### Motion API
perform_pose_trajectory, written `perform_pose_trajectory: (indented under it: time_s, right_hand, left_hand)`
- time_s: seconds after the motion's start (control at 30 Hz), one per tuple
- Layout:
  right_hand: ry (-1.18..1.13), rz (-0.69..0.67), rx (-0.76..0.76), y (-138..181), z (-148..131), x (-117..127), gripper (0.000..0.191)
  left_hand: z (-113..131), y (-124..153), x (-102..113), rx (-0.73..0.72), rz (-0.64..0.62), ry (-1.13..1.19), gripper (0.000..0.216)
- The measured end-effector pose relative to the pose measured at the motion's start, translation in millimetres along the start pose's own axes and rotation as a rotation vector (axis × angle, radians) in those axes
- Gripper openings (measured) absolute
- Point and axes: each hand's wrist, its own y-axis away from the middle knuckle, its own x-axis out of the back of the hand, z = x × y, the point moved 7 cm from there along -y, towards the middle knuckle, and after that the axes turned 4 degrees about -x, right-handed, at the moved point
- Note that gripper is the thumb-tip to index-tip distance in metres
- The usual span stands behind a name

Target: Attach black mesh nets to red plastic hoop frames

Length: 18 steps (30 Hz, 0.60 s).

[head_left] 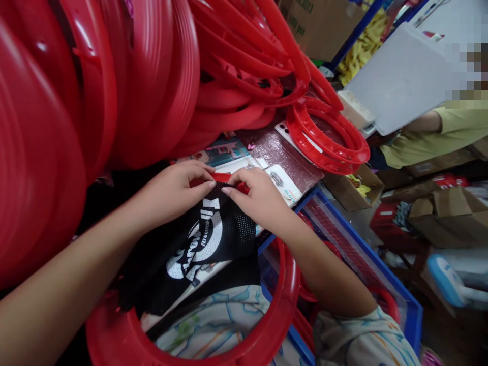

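A red ring lies nearest, at 6 o'clock from the black mesh. The white-printed mesh is at the centre, its upper edge pinched between thumb and fingers of both the left hand and the right hand, close together; a red strip shows between them. A blue crate sits at 4 o'clock. Farther, on the tabletop, narrow hoops partly cover a phone at 2 o'clock; wide discs crowd 10 to 11. Beyond, at 1, stands a carton.
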Motion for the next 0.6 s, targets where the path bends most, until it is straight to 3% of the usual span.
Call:
perform_pose_trajectory:
  time_s: [0.07, 0.27, 0.6]
  right_hand:
    - [-0.062, 0.042, 0.004, 1, 1, 3, 0.003]
    - [-0.015, 0.032, 0.242, 4, -8, 2, 0.023]
    - [0.092, 0.018, 0.263, 4, -4, -6, 0.031]
  left_hand:
    - [-1, 0, 1, 0.008, 0.007, 0.006, 0.024]
    - [-5, 1, 2, 0.009, 0.024, -0.006, 0.022]
    - [3, 1, 0, -0.013, 0.060, -0.100, 0.021]
